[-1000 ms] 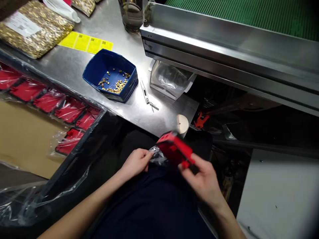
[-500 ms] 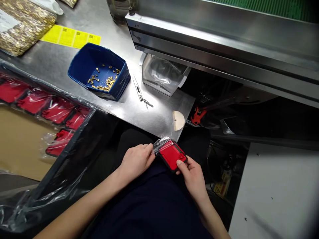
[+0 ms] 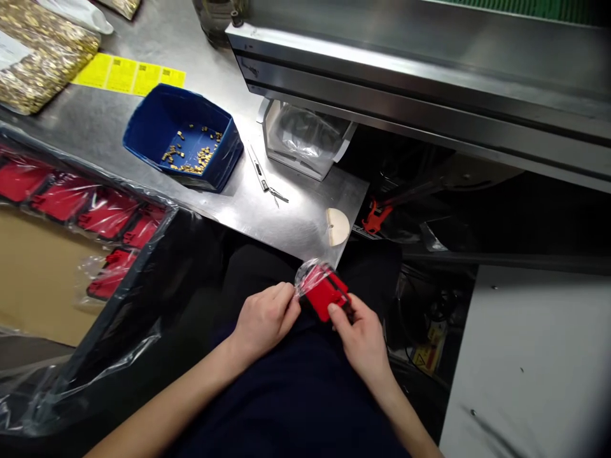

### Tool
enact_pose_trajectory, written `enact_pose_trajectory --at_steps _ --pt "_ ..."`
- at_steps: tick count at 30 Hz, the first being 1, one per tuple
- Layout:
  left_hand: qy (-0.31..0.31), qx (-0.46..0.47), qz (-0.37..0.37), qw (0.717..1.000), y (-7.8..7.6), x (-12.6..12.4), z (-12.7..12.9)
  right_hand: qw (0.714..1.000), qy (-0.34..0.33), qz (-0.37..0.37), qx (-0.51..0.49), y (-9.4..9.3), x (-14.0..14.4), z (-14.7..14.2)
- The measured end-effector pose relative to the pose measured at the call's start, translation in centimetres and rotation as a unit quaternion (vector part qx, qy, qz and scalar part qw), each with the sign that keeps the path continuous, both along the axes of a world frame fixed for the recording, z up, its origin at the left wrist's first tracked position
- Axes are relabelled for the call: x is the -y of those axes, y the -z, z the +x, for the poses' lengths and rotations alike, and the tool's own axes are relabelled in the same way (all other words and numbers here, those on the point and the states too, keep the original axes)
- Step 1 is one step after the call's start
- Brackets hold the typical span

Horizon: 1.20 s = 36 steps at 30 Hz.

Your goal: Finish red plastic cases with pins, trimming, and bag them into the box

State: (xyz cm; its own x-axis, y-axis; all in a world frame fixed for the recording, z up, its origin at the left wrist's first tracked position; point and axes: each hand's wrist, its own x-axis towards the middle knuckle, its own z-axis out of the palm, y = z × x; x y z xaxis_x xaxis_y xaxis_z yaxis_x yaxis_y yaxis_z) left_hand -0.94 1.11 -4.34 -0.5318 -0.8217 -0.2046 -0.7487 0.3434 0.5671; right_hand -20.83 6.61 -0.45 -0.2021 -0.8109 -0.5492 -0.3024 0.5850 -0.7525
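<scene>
Above my lap, a red plastic part [image 3: 323, 294] with black edges is gripped at its lower right end by my right hand [image 3: 359, 324], thumb on top. Clear plastic film [image 3: 305, 273] wraps over the part's upper left end. My left hand [image 3: 266, 318] is closed on the film's edge, pinching it beside the part. The part is tilted, and its underside is hidden. Past it, on the metal table's near corner, lies a pale half-round wooden piece [image 3: 338, 227].
A blue bin [image 3: 226, 159] of small brass pieces, a cutter-like tool [image 3: 260, 172] and a grey bin [image 3: 300, 166] with plastic bags stand on the metal table [image 3: 291, 232]. Left, a lined box holds bagged red parts [image 3: 109, 213]. A metal machine frame [image 3: 382, 89] crosses the upper right.
The red part has turned in my right hand and shifted slightly left. The clear film now bulges round its upper end. My left hand keeps its pinch on the film.
</scene>
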Motion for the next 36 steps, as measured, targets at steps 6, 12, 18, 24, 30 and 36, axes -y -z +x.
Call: enact_pose_trajectory --at_steps 6,12,18,24,30,36 --pt "0.039 -0.010 -0.020 0.999 -1.0 0.3 -0.7 0.995 0.073 -0.051 0.042 0.8 -1.5 0.7" --pt "0.039 -0.067 -0.134 0.988 -0.9 -0.2 -0.3 0.985 -0.143 0.002 -0.091 -0.3 -2.4 0.9" --pt "0.109 -0.118 -0.043 0.986 -1.4 -1.1 -1.1 0.990 -0.129 0.017 -0.056 -0.2 -0.2 0.6" --pt "0.052 -0.069 0.046 0.995 -2.5 -0.6 -0.7 0.997 -0.062 -0.015 0.051 1.1 0.1 0.3" --pt "-0.129 -0.095 0.090 0.983 -3.8 -0.8 1.9 0.977 -0.211 -0.011 -0.001 0.1 -0.1 2.0" --pt "-0.171 -0.051 0.093 0.980 -3.5 -0.6 4.4 0.896 -0.413 -0.100 -0.128 -0.2 0.1 3.8"
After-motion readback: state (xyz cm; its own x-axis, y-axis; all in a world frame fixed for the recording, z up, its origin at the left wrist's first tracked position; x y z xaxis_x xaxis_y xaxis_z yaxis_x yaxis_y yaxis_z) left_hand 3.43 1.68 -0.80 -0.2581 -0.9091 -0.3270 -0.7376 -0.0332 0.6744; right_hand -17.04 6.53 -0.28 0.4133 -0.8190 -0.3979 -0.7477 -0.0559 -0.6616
